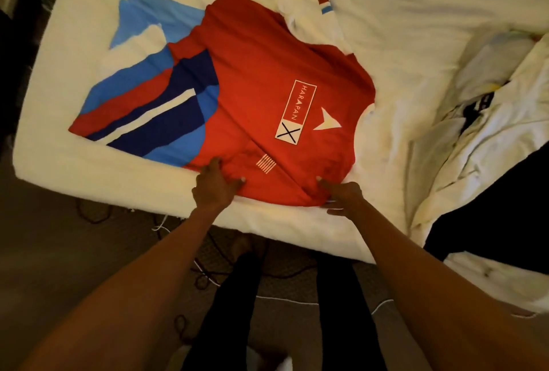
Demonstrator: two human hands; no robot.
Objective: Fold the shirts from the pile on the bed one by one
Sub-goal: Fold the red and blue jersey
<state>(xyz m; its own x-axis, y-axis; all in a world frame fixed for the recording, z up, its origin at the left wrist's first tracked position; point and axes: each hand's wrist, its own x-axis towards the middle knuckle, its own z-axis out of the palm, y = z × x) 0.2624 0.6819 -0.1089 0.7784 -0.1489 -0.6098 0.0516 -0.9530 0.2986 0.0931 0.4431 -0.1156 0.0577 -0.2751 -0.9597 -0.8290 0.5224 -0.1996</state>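
White bed sheet (416, 29) carries the red shirt (261, 73), spread flat beyond my hands. My right hand (341, 198) pinches its near edge; my left hand (215, 183) lies spread on the cloth just beside, pinching or pressing I cannot tell. Soft, light, limp fabric: I judge it wants holding at the edge, hands apart.

I've got bare white bed sheet (416, 29) to pass over far and right of the red printed shirt (252, 79); a crumpled heap of white garments (502, 133) walls off the right side.
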